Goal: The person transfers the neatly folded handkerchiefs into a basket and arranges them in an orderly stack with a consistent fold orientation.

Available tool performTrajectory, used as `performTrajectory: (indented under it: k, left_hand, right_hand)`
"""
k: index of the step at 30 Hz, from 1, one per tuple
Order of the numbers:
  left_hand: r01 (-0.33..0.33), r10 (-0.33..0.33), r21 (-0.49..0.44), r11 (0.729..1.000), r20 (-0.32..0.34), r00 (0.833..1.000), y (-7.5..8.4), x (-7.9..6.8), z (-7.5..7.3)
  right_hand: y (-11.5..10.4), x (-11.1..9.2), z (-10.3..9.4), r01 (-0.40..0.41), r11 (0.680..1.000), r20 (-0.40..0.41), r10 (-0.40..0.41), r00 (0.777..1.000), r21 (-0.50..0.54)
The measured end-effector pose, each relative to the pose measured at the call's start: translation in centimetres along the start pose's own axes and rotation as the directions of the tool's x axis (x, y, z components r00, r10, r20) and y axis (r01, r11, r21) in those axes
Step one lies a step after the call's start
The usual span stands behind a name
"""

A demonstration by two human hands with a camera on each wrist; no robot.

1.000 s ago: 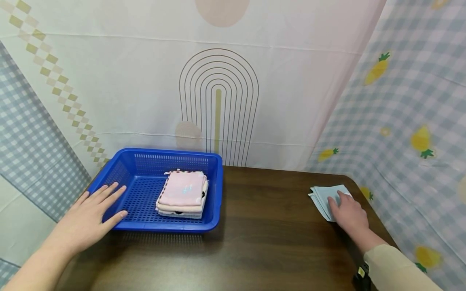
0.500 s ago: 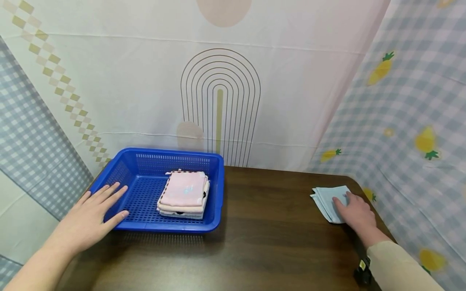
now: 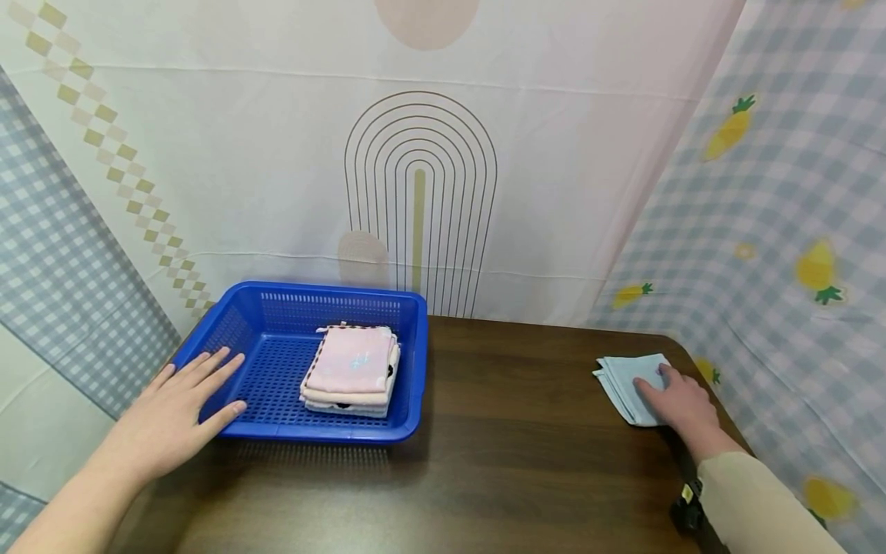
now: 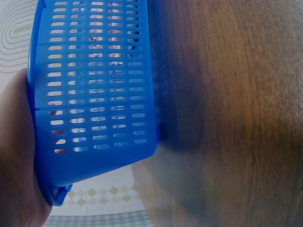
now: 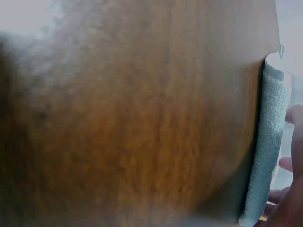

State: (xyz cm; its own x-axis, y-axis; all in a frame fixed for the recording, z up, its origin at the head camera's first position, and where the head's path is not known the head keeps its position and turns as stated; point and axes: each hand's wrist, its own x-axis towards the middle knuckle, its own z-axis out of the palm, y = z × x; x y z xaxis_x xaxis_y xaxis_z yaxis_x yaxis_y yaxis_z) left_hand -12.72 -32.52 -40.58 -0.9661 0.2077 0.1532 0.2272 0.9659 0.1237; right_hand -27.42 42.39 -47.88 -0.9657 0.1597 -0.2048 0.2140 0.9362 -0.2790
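My left hand [image 3: 173,412] lies with spread, straight fingers over the near left corner of a blue plastic basket [image 3: 325,431]. In the left wrist view that hand [image 4: 16,156] is at the rim, beside the slotted wall [image 4: 94,94]. Inside the basket, toward its right, sits a stack of folded towels [image 3: 349,369] with a pink one on top. At the table's right side my right hand [image 3: 681,408] rests its fingers on a folded light blue towel [image 3: 626,385]. The right wrist view shows the towel's thick folded edge [image 5: 270,137] lying on the wood, fingers above it.
A dark brown wooden table [image 3: 505,462] carries everything. Behind it hangs a pale printed curtain [image 3: 554,192], close to the basket's back. On the right, a checked curtain with pineapples [image 3: 754,254] comes down along the table's edge; another checked curtain [image 3: 69,254] hangs on the left.
The head view has shifted a little, so everything sits slightly farther right in it. Both hands keep their places on the basket and the light blue towel.
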Motion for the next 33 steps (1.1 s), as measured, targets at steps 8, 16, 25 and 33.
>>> performTrajectory:
  k: [8,16,25,33]
  left_hand:
    - [0.01,-0.01,-0.003,1.0,0.023,1.0,0.0,0.0,0.0]
    - [0.014,-0.014,-0.006,1.0,0.027,1.0,0.2,0.0,-0.1]
    - [0.01,-0.01,-0.011,1.0,0.023,1.0,0.2,0.1,-0.3]
    - [0.007,-0.007,-0.009,1.0,0.024,1.0,-0.1,0.0,0.0]
  right_hand:
    - [0.1,0.0,-0.8,0.001,1.0,0.047,0.0,0.999,-0.029]
    - [0.2,0.3,-1.4,-0.013,1.0,0.055,0.013,0.998,0.002]
    - [0.8,0.8,-1.7,-0.007,0.994,0.059,0.0,0.998,0.106]
    - [1.1,0.9,-2.2,-0.027,0.978,0.096,0.007,0.995,0.207]
